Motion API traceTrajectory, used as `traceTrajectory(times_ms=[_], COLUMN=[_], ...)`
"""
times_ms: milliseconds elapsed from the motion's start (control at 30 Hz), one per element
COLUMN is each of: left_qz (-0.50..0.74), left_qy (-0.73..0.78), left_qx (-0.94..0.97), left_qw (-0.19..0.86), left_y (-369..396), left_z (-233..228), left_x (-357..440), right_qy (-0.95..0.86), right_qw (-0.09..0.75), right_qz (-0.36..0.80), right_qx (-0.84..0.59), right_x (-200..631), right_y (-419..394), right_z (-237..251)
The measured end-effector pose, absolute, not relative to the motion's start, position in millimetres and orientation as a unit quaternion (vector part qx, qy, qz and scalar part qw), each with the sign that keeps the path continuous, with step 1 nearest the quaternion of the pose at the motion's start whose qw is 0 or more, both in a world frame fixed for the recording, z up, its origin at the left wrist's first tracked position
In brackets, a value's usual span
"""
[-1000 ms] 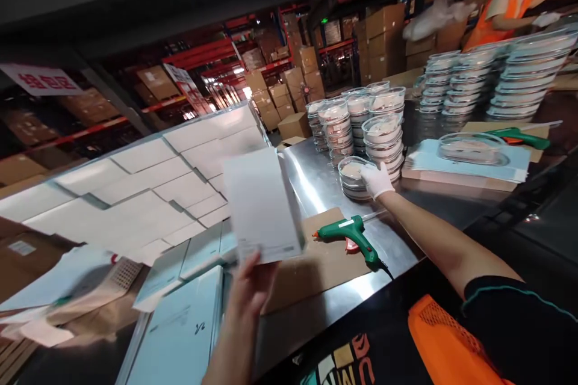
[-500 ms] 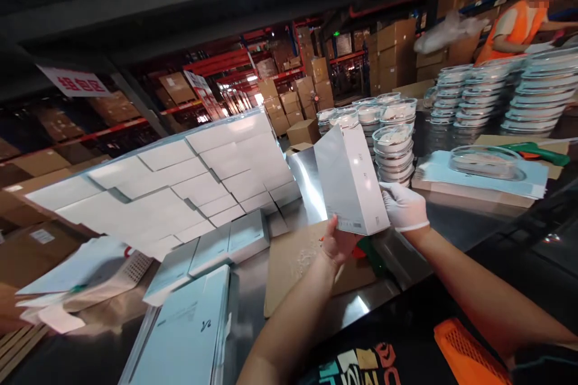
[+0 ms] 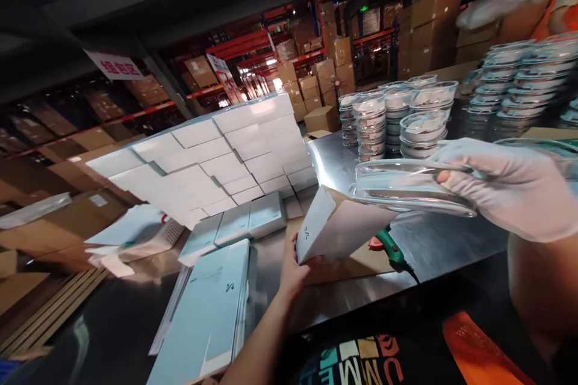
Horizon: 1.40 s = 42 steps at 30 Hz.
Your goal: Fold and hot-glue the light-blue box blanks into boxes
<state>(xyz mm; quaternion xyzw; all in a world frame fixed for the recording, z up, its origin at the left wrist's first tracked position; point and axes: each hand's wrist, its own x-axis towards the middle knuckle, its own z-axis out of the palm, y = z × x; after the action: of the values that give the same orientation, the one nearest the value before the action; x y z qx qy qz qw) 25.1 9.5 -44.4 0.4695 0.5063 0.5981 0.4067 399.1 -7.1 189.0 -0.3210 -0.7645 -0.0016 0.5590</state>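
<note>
I have my left hand (image 3: 295, 267) closed on the open white carton (image 3: 336, 230) at centre frame, and my gloved right hand (image 3: 506, 183) pinching a clear lidded tray (image 3: 406, 186) just at the carton's mouth, so by my reckoning the tray is picked but not yet inside. Below them lies the green glue gun (image 3: 391, 251) on cardboard; stacked trays (image 3: 397, 120) crowd the upper right, flat white cartons (image 3: 217, 156) the left.

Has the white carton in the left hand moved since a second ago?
Yes. The white carton has swung rightward from beside the stacked white boxes to above the glue gun.
</note>
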Motion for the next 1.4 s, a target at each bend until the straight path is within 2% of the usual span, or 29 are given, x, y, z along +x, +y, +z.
traceTrajectory(times_ms=[133, 300, 467, 533, 633, 700, 833, 967, 1067, 1167, 1233, 1300, 1400], left_qz=[0.612, 0.624, 0.541, 0.511, 0.496, 0.491, 0.512, 0.601, 0.596, 0.638, 0.683, 0.673, 0.605], left_qy=[0.506, 0.494, 0.513, 0.533, 0.549, 0.545, 0.527, 0.474, 0.415, 0.400, 0.397, 0.403, 0.428], left_qx=[0.405, 0.411, 0.481, 0.517, 0.569, 0.596, 0.604, 0.604, 0.667, 0.642, 0.600, 0.612, 0.667], left_qw=[0.453, 0.445, 0.461, 0.432, 0.359, 0.328, 0.308, 0.223, 0.165, 0.143, 0.124, 0.103, 0.080], left_y=[-10.3, -20.0, -20.9, -19.6, -18.3, -19.1, -24.9, -31.7, -33.5, -33.0, -31.6, -28.9, -23.4], left_z=[-58.2, -69.4, -82.8, -87.5, -93.4, -97.0, -97.7, -72.9, -46.6, -37.6, -43.7, -53.8, -64.6], left_x=[25.0, 20.4, 17.5, 15.9, 11.8, 9.7, 6.1, 0.3, 4.0, 15.5, 20.6, 19.3, 8.9], right_qy=[-0.781, -0.884, -0.912, -0.889, -0.819, -0.786, -0.790, -0.802, -0.769, -0.683, -0.634, -0.617, -0.659], right_qw=[0.546, 0.434, 0.326, 0.347, 0.448, 0.490, 0.467, 0.479, 0.484, 0.508, 0.548, 0.588, 0.574], right_qz=[-0.111, -0.017, -0.009, -0.013, -0.036, 0.025, 0.216, 0.242, 0.335, 0.411, 0.389, 0.348, 0.295], right_qx=[-0.281, -0.173, -0.250, -0.299, -0.357, -0.376, -0.334, -0.261, -0.248, -0.328, -0.383, -0.390, -0.387], right_x=[379.9, 360.3, 310.8, 299.1, 304.9, 315.9, 317.1, 284.1, 256.1, 233.8, 224.8, 224.9, 248.4], right_y=[-16.6, -26.5, 0.2, 21.8, 47.7, 52.6, 35.5, 14.5, 11.1, 14.0, 17.1, 22.1, 35.7], right_z=[204.3, 210.6, 193.0, 181.8, 159.3, 134.3, 58.8, 2.5, -1.2, 8.8, 12.5, 13.6, 17.0])
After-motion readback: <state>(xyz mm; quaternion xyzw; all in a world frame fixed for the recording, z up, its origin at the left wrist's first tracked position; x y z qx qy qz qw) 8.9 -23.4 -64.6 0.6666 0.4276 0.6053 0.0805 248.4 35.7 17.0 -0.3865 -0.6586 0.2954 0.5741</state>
